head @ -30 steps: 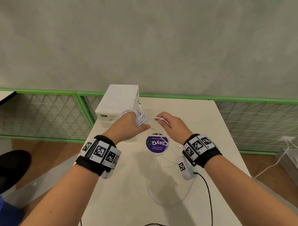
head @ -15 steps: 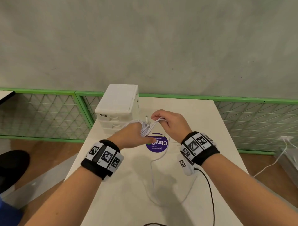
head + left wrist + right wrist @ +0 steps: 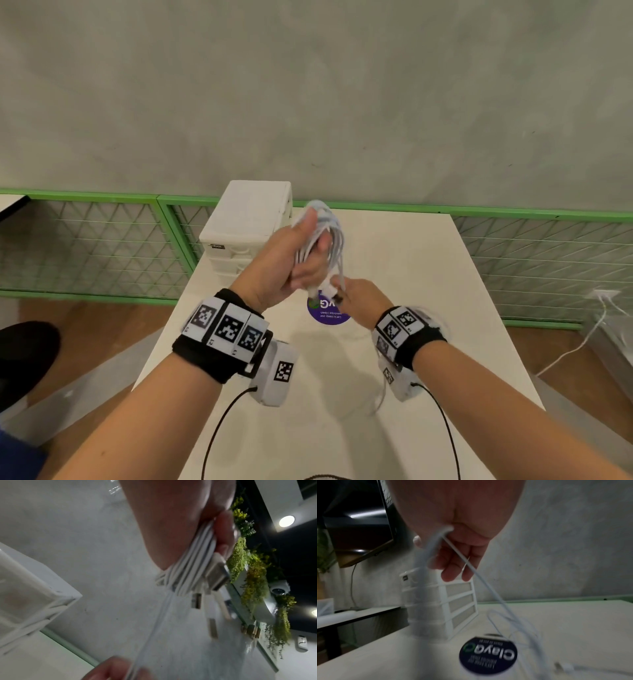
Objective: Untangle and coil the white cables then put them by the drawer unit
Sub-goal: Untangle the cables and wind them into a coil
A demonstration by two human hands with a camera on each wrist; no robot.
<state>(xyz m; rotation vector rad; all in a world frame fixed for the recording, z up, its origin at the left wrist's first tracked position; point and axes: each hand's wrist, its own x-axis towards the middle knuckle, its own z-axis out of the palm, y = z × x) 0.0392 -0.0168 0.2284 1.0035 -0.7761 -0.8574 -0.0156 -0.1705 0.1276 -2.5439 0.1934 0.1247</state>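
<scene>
The left hand (image 3: 291,260), now raised beside the drawer unit (image 3: 248,219) instead of low over the table, grips the coiled white cables (image 3: 323,236), whose loose strand the right hand (image 3: 359,298) pinches just below.

Light: even, soft; ceiling spotlights (image 3: 286,521) glare above my left wrist.
Shadows: faint on table (image 3: 428,274).
Blur: both wrist views smeared.
</scene>
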